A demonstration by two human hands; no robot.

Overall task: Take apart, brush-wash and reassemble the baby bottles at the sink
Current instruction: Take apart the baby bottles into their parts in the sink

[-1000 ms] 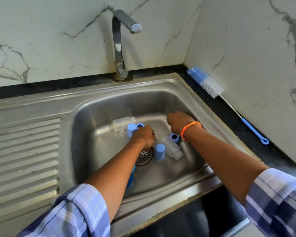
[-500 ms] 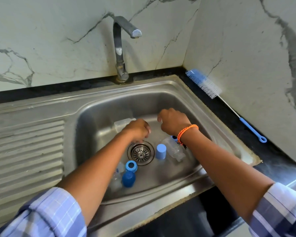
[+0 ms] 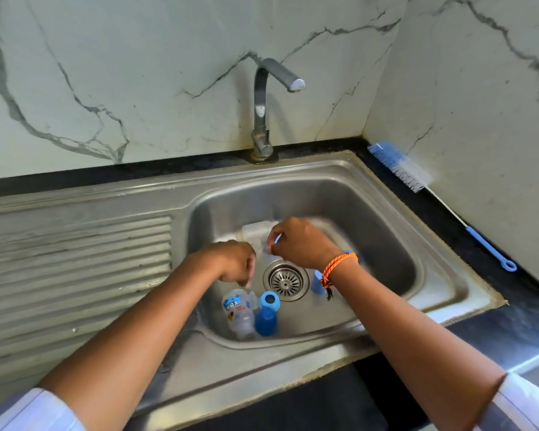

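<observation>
While both hands hover curled, the printed bottle [image 3: 237, 312] lies below the left grip [image 3: 235, 264].

Steel sink [image 3: 386, 213] with printed bottle [image 3: 238, 312], blue caps [image 3: 265, 321].

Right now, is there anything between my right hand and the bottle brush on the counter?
Nothing visible blocks it. The right hand is over the basin, pinching a small blue part. The brush lies on the dark counter to the right, along the wall. Only the sink rim lies between, so the hand must lift over it.
</observation>
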